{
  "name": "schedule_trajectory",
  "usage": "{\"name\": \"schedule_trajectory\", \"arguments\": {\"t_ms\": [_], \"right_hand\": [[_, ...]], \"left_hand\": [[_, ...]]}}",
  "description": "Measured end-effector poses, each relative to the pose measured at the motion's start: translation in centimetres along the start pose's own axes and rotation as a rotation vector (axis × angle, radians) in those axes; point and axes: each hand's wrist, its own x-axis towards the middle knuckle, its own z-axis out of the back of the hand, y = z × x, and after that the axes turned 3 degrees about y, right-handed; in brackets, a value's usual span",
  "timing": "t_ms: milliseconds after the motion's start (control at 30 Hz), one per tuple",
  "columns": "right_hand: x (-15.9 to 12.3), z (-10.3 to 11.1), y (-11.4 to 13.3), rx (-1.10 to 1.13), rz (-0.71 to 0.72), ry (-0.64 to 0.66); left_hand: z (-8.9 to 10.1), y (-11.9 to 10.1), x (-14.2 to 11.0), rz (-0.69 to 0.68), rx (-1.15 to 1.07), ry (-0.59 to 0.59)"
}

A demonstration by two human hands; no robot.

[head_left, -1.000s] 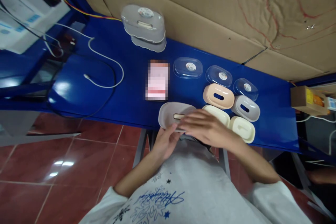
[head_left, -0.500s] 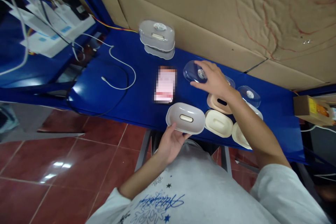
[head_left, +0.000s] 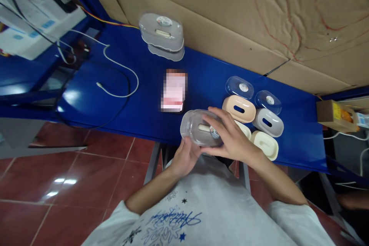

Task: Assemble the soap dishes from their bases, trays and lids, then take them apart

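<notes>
My left hand [head_left: 184,159] holds a grey oval soap dish [head_left: 183,127] from below, near the table's front edge. A cream piece shows through the slot in its middle. My right hand [head_left: 238,142] grips a clear lid [head_left: 196,117] with a round sticker, set over the dish; whether it is seated I cannot tell. Right of my hands lie a peach slotted dish [head_left: 229,108], a grey slotted dish [head_left: 276,123] and a cream tray [head_left: 266,147]. Another cream tray [head_left: 245,130] is partly hidden behind my right hand. Two clear lids [head_left: 234,86] [head_left: 265,103] lie behind them.
Two lidded soap boxes [head_left: 163,34] stand stacked at the back of the blue table [head_left: 201,69]. A phone [head_left: 174,90] with a blurred screen lies ahead of my hands. White cable [head_left: 135,77] and power strips [head_left: 57,30] are leftward; a small carton [head_left: 328,115] sits far right.
My right hand has brought the clear lid from the back of the table down and left onto the grey dish. My left hand still holds the dish. The view has shifted slightly.
</notes>
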Motion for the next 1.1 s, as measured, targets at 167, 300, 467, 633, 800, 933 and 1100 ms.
{"name": "schedule_trajectory", "arguments": {"t_ms": [167,300,467,633,800,933,1100], "right_hand": [[-0.2,-0.3,-0.5,0.085,-0.002,0.038],[-0.6,-0.5,-0.5,-0.003,0.025,0.029],[-1.0,-0.5,-0.7,-0.033,0.107,0.024],[-1.5,-1.0,-0.3,0.055,0.047,-0.052],[-2.2,-1.4,0.1,0.081,0.003,-0.087],[-2.6,-1.2,0.1,0.112,-0.029,-0.073],[-2.7,-1.6,0.1,0.056,0.001,-0.076]], "left_hand": [[1.1,1.2,0.2,-0.060,0.146,-0.011],[1.4,1.4,0.1,-0.095,0.271,0.021],[1.6,0.9,-0.4,-0.071,0.388,0.199],[2.6,1.3,-0.8,-0.140,0.557,0.221],[2.9,1.4,-0.9,-0.290,0.773,0.234],[2.6,1.0,-0.9,-0.353,0.858,0.311],[1.6,1.8,-0.6,-0.170,0.659,0.166]]}}
